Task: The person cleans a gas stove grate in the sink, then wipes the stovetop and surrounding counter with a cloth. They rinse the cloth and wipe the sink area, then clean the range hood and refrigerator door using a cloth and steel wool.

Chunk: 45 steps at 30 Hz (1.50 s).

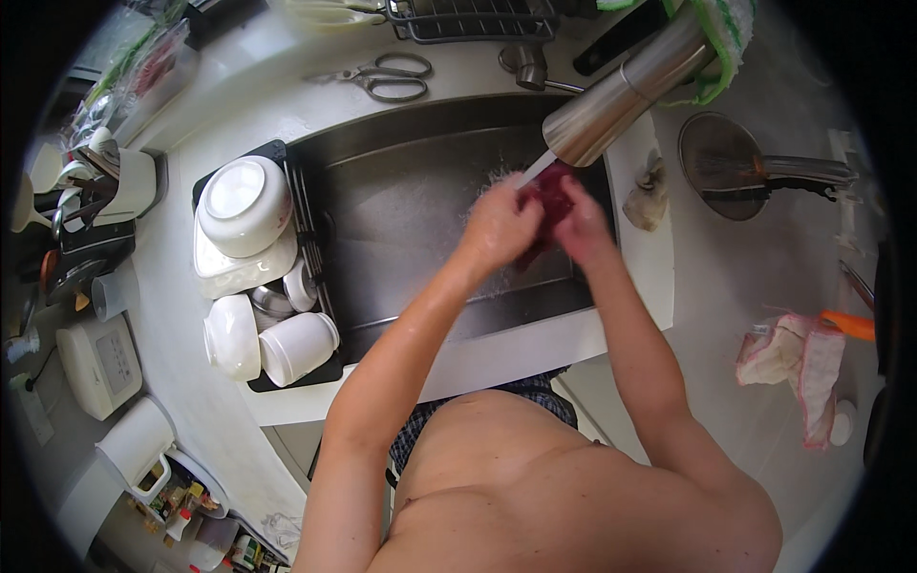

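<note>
Over the stainless steel sink (401, 215), my left hand (505, 222) grips a soft dark red thing (550, 197), probably a wet cloth. From the other side my right hand (584, 222) holds the same cloth, its fingers blurred. A stream of water (536, 170) falls from the wide metal tap (598, 122) beside my left hand and splashes into the basin. Part of the cloth hangs below the hands; the fingers and the tap hide the rest.
A black rack with an upturned white bowl (243, 204) and a white cup (299, 349) stands at the sink's left. Scissors (394, 75) lie behind the basin. To the right are a mesh strainer (722, 165), a stained rag (648, 197) and a pink-edged cloth (795, 358).
</note>
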### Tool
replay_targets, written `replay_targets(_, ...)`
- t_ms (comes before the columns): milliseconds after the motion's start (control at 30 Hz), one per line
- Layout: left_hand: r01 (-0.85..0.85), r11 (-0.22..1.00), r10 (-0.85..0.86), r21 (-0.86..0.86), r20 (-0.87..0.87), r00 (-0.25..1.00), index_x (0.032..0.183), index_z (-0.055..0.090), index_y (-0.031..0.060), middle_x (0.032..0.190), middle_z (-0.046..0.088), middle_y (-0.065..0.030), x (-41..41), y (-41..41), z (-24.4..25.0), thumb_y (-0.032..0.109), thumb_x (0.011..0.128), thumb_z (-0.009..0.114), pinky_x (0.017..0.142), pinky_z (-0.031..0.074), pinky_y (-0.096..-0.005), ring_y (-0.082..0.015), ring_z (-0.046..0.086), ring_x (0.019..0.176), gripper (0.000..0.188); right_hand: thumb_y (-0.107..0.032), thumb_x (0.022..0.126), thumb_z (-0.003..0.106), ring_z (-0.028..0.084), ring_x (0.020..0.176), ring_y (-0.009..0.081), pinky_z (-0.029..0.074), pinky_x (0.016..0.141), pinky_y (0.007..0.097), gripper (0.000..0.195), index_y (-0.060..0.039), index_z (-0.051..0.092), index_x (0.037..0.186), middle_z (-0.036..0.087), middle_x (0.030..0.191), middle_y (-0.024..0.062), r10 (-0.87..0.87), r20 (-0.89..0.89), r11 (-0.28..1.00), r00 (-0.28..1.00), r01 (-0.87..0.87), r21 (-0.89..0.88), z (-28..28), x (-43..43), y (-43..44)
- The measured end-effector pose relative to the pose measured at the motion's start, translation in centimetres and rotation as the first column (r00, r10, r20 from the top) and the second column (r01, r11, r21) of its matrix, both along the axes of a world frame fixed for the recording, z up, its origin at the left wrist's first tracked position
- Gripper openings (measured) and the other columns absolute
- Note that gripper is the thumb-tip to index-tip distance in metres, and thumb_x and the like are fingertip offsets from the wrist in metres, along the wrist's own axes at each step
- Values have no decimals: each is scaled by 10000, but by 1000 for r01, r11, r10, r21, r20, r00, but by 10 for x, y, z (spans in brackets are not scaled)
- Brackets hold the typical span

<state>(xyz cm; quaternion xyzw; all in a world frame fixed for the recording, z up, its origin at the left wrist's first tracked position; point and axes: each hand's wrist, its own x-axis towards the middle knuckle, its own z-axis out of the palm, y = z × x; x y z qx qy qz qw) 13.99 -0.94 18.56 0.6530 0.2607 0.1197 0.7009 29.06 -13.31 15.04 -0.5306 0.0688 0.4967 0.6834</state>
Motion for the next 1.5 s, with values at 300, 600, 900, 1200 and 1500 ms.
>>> replay_targets(300,-121,710,139,693,30,990,964,718,62,898,670,-158,-13,-66,7,213,835,807,712,547,-489,-369,671,874,217,-623,1011,607,614,734,209,529,696,403,473,-156,657,954,615,760,0,29,-296,997,955,-7,75,-51,-42,37)
replay_targets(600,-278,854,423,440,-276,863,805,741,-4,813,701,-292,-4,-13,-26,398,1065,516,737,546,-586,-504,693,778,529,-466,1004,727,601,732,125,490,638,315,389,-181,558,801,589,759,-7,-8,-10,994,1000,7,-105,-39,-58,68)
replay_targets(900,-426,849,497,313,-198,845,1152,696,-20,990,745,-282,-43,49,-80,332,1056,587,783,560,-531,-448,722,857,381,-172,1071,608,630,1045,191,529,996,375,134,-87,645,1168,642,1077,42,-161,-135,985,978,152,-77,27,-100,68)
replay_targets(1200,-235,827,352,510,-145,925,1097,676,51,1079,598,-215,-51,23,-35,191,938,766,799,529,-500,-429,627,907,230,-358,1105,508,582,1260,268,442,1120,452,399,-68,613,1359,624,1351,140,180,-59,875,982,-188,-447,-6,-81,48)
replay_targets(1500,-42,852,16,521,55,998,1066,684,67,1071,567,-161,-36,-82,38,112,800,825,888,447,-500,-382,547,1004,305,-450,1024,686,631,1051,293,567,899,404,548,-60,581,1393,676,1241,172,274,-613,943,741,-83,321,-98,-69,69)
